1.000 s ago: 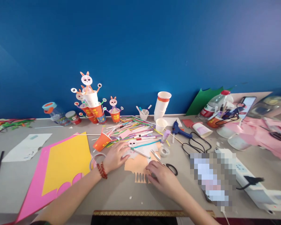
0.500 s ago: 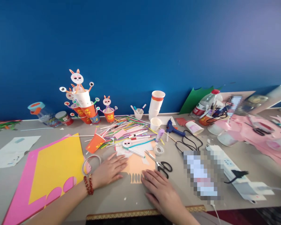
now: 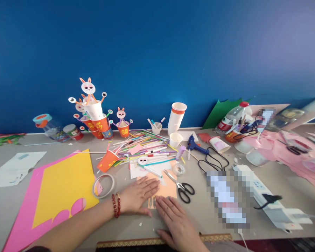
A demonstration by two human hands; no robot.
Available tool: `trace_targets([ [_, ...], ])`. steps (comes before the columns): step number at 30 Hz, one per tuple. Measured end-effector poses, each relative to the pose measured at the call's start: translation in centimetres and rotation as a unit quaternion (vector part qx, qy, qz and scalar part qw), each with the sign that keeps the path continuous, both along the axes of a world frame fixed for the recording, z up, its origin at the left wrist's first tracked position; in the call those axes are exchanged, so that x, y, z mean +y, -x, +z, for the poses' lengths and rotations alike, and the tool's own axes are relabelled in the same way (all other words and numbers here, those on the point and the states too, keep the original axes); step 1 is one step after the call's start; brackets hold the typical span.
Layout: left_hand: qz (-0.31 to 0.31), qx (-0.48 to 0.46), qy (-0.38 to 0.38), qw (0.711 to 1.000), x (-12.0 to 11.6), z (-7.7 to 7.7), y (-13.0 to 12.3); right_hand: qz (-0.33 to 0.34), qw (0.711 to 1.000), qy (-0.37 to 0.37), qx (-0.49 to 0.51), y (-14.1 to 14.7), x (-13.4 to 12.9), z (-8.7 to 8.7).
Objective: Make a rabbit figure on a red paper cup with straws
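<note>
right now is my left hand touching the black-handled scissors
Apart: in the head view, a strip of peach paper shows between the left hand and the scissors.

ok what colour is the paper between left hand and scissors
The paper is pale orange, seen best in the head view.

Peach paper (image 3: 168, 190) partly covered by left hand (image 3: 139, 194) and right hand (image 3: 177, 220).
The nearer lit screen (image 3: 227, 197) is pixelated; the leftmost white sheet (image 3: 17, 166) is cropped.
</note>
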State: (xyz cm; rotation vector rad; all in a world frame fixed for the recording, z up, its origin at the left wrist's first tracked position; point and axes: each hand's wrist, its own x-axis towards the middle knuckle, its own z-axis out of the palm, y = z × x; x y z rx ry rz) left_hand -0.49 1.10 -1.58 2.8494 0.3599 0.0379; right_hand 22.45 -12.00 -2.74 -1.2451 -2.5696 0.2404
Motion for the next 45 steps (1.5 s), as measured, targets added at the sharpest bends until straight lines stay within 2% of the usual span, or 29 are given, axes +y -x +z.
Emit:
trace_targets([
  [4,0.059,0.021,-0.018,0.998,0.4,0.0,0.2,0.007,1.0,-0.004,-0.003,-0.5,-0.2,-0.4],
  [9,0.004,0.022,-0.02,1.0,-0.8,0.4,2.3,0.016,1.0,0.005,0.01,-1.2,-0.1,-0.1],
  [12,0.065,0.017,-0.06,0.996,-1.1,0.4,4.1,0.006,0.999,0.032,0.016,-1.2,0.1,0.9],
  [15,0.095,0.018,-0.084,0.992,-1.7,0.4,5.1,-0.046,0.997,0.053,0.033,0.1,0.9,2.0],
  [17,0.083,0.019,-0.08,0.993,-2.4,0.5,5.0,-0.071,0.995,0.046,0.043,1.6,1.6,2.2],
  [20,0.079,0.025,-0.07,0.994,-3.3,0.6,4.5,-0.014,0.999,0.026,0.036,2.8,2.7,1.4],
  [22,0.087,0.025,-0.069,0.994,-3.5,0.6,4.3,0.0,1.0,0.017,0.016,2.2,3.1,0.6],
  [26,0.093,0.011,-0.072,0.993,-3.5,0.3,4.5,-0.085,0.996,-0.012,-0.025,-1.0,3.6,-0.2],
  [29,0.097,0.01,-0.077,0.992,-3.7,0.3,4.5,-0.129,0.991,-0.024,-0.035,-1.6,3.5,-0.2],
  [31,0.108,0.01,-0.079,0.991,-3.8,0.5,3.9,-0.123,0.992,-0.025,-0.032,-0.8,3.4,-0.1],
  [34,0.108,0.003,-0.071,0.992,-3.7,0.8,2.8,-0.073,0.997,-0.019,-0.025,0.6,3.2,0.1],
  [38,0.089,0.005,-0.068,0.994,-3.1,0.5,2.9,-0.059,0.998,-0.018,-0.027,0.4,3.3,0.5],
  [43,0.172,0.017,-0.126,0.977,-2.9,0.1,6.1,-0.087,0.996,-0.026,-0.026,-0.7,3.1,0.3],
  [45,0.2,0.009,-0.142,0.969,-3.0,0.2,6.6,-0.101,0.994,-0.024,-0.027,-0.4,3.1,0.0],
])
